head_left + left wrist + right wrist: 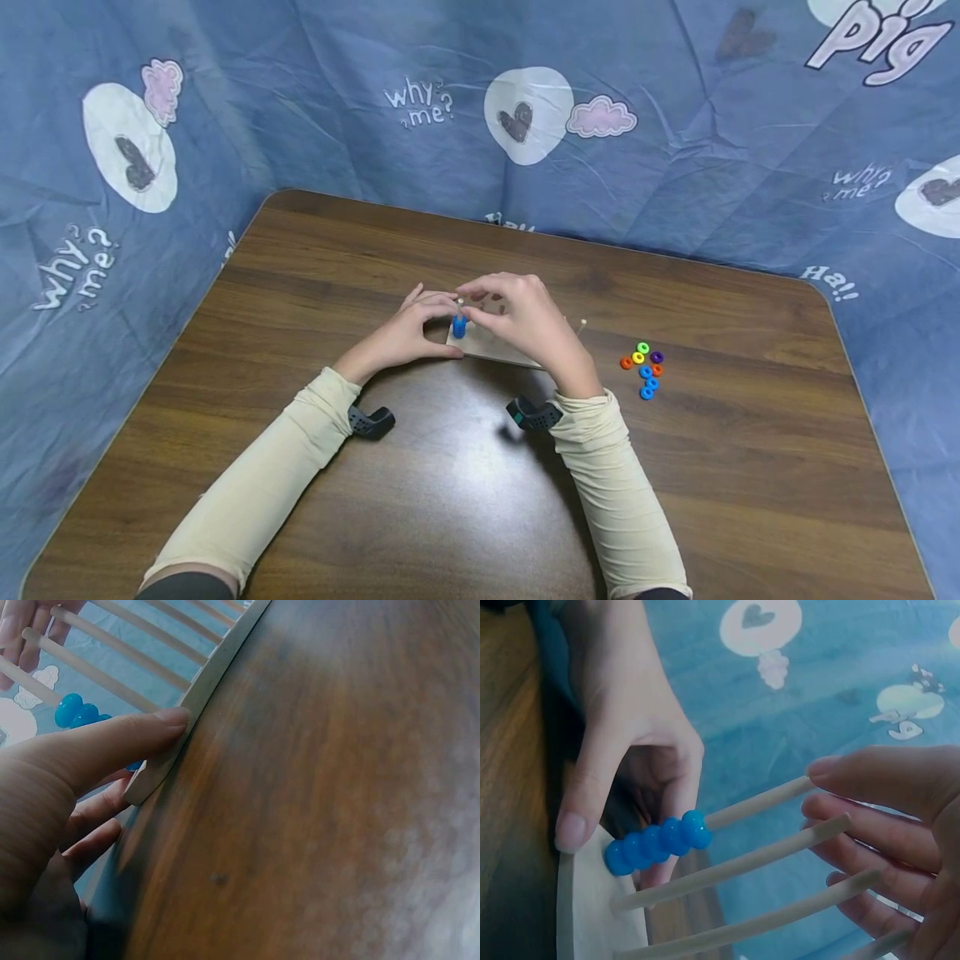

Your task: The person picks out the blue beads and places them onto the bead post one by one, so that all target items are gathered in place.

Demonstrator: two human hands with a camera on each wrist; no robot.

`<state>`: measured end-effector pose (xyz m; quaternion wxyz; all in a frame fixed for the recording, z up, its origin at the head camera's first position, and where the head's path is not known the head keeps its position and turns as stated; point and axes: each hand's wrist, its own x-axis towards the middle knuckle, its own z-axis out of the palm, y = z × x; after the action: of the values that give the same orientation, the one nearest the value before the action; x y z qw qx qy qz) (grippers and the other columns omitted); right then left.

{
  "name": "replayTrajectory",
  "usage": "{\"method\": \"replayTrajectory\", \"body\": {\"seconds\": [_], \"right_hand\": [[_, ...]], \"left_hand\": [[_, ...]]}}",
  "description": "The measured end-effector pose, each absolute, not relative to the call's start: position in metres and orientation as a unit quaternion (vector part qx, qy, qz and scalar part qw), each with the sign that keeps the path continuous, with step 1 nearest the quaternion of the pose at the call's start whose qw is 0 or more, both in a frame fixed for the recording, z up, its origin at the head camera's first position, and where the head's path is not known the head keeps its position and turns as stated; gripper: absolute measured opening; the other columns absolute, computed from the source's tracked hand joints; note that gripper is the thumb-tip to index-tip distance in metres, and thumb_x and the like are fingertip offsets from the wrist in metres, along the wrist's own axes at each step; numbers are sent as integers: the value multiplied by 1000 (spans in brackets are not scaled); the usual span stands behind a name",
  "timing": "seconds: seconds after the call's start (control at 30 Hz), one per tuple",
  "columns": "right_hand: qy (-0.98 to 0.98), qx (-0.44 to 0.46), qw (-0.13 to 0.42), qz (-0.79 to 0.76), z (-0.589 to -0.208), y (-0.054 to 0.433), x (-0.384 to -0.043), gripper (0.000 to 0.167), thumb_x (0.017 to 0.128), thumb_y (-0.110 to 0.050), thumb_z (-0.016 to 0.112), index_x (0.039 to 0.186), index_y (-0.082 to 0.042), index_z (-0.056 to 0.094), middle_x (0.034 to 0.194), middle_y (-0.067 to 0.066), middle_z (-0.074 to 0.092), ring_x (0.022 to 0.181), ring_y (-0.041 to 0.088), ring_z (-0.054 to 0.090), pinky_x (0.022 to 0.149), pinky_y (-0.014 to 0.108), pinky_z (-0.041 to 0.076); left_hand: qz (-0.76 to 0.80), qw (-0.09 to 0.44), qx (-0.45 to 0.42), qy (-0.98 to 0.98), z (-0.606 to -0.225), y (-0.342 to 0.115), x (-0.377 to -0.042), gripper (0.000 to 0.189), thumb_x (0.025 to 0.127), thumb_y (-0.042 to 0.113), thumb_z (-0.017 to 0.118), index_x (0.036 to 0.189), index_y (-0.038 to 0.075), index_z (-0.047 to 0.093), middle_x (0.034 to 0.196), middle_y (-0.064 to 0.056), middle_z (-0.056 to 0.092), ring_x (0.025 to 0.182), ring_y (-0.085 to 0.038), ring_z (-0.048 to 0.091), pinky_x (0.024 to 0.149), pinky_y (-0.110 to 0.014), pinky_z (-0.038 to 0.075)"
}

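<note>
A wooden peg board (491, 350) lies on the table, with a row of upright pegs. On its leftmost peg (761, 801) sits a stack of several blue ring beads (658, 844), reaching about halfway up. My left hand (405, 332) grips the board's left end, thumb on the near edge and fingers behind. At the top of the bead peg is my right hand (528, 321), its thumb touching the tip and its other fingers spread loosely behind. No bead shows between the right fingers. In the head view the right hand hides much of the board.
Loose ring beads lie on the table right of the board: blue (647, 372), green (642, 347), yellow (638, 357), orange (626, 363) and purple (657, 357). A blue printed cloth (337, 100) hangs behind the brown wooden table (712, 483).
</note>
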<state>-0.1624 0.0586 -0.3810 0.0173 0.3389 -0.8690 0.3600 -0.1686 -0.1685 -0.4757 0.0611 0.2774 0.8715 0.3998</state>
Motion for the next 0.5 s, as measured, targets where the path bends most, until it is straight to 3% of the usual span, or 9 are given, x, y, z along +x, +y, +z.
{"method": "replayTrajectory", "body": {"seconds": [0.5], "right_hand": [[-865,343,23,365,-378,65,-160,21,94,-16,77,114,-9,78,109,4,80,98,15,75,86,33,61]], "left_hand": [[399,51,282,871,-477,-168,-169,53,77,26,93,123,9,73,134,-10,68,145,-32,47,130,-61,-1]]}}
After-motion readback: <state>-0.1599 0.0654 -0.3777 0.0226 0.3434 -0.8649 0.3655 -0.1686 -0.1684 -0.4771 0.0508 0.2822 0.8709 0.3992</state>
